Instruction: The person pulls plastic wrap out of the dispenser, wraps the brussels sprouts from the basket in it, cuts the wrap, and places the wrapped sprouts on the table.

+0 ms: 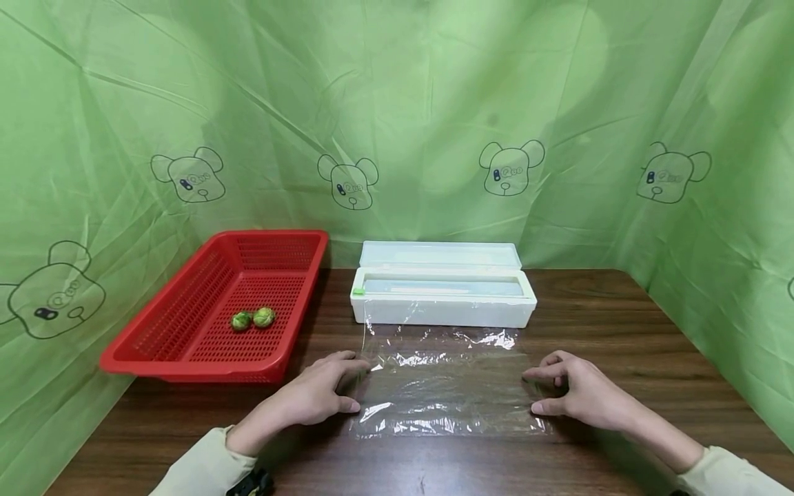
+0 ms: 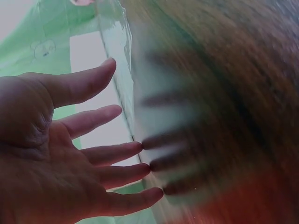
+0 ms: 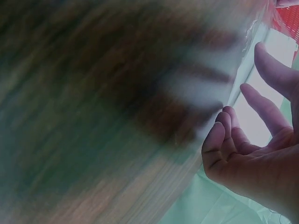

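My left hand (image 1: 319, 391), fingers spread, and right hand (image 1: 581, 393), fingers loosely bent, grip nothing; clear film (image 1: 446, 396) lies between them, beside both sets of fingertips, contact unclear.

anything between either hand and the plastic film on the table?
Nothing visible. The left hand is at the film's left edge, the right hand at its right edge. The white box stands beyond the film, and the red basket is off to the left, neither in between.
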`<state>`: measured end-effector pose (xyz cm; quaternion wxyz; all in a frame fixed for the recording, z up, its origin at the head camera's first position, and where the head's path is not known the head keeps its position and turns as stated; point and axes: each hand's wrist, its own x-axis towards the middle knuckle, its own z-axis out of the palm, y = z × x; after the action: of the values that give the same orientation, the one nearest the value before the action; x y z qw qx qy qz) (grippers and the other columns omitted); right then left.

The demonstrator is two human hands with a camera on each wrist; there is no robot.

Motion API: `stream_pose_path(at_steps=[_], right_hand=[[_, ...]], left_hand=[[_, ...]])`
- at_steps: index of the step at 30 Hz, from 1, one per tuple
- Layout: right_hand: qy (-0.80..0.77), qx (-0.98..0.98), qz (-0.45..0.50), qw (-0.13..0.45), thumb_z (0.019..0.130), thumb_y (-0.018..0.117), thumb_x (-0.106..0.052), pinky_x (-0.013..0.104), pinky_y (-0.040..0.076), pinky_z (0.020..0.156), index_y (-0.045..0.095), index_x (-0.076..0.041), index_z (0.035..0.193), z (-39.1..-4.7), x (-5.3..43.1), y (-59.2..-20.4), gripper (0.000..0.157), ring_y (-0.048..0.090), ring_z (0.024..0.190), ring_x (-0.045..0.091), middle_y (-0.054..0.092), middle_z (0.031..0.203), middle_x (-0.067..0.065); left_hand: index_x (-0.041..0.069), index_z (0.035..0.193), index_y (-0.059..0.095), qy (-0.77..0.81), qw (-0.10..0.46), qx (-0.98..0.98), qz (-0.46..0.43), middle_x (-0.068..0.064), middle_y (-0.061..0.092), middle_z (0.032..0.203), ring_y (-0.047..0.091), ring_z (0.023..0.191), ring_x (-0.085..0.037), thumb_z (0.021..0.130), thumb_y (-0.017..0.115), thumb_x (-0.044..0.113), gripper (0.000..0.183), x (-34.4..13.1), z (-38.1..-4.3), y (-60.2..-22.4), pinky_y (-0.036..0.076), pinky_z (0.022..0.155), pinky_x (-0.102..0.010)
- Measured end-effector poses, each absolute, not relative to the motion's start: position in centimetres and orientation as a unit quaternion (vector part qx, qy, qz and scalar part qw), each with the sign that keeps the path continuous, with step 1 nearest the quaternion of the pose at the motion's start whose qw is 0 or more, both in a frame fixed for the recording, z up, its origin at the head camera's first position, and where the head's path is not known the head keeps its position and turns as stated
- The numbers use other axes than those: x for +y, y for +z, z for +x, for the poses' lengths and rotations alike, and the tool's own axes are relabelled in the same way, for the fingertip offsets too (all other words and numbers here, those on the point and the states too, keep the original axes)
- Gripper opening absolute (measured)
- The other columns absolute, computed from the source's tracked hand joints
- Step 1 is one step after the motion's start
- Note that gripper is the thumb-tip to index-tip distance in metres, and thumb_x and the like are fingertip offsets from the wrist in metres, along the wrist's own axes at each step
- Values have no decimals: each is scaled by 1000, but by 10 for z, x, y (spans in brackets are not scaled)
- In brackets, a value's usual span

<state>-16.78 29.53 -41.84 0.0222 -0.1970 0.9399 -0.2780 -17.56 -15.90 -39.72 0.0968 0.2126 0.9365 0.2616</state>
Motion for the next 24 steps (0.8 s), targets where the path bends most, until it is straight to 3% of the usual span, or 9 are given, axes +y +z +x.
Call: stream_pose_path(at_steps=[8, 14, 19, 24], right_hand=[[-281, 939, -197, 23, 75, 95, -39, 29, 46, 72, 80, -18, 121, -168, 295, -419, 54, 50, 87, 11, 60, 114, 1], [-282, 935, -216, 18, 76, 94, -41, 28, 46, 71, 80, -17, 121, -169, 295, -419, 53, 51, 87, 10, 60, 113, 0], [-277, 933, -231, 10, 76, 94, -42, 31, 48, 74, 81, -18, 119, -169, 296, -419, 51, 55, 91, 11, 60, 114, -2], [-278, 930, -240, 9, 76, 94, -42, 31, 48, 73, 82, -18, 118, -171, 296, -418, 50, 55, 91, 12, 60, 114, -2]], left_hand=[[9, 143, 65, 265, 90, 932, 229, -23, 51, 152, 45, 138, -51, 83, 89, 15, 65, -159, -173, -393, 32, 111, -72], [2, 141, 64, 283, 77, 919, 263, -19, 59, 145, 53, 135, -44, 87, 86, 11, 59, -159, -164, -376, 41, 110, -64], [0, 132, 70, 324, 110, 896, 284, -10, 72, 126, 70, 110, -28, 90, 84, 10, 46, -162, -154, -350, 58, 91, -46], [5, 127, 74, 350, 123, 877, 305, 4, 75, 108, 71, 93, -11, 92, 82, 12, 37, -172, -148, -315, 59, 76, -28]])
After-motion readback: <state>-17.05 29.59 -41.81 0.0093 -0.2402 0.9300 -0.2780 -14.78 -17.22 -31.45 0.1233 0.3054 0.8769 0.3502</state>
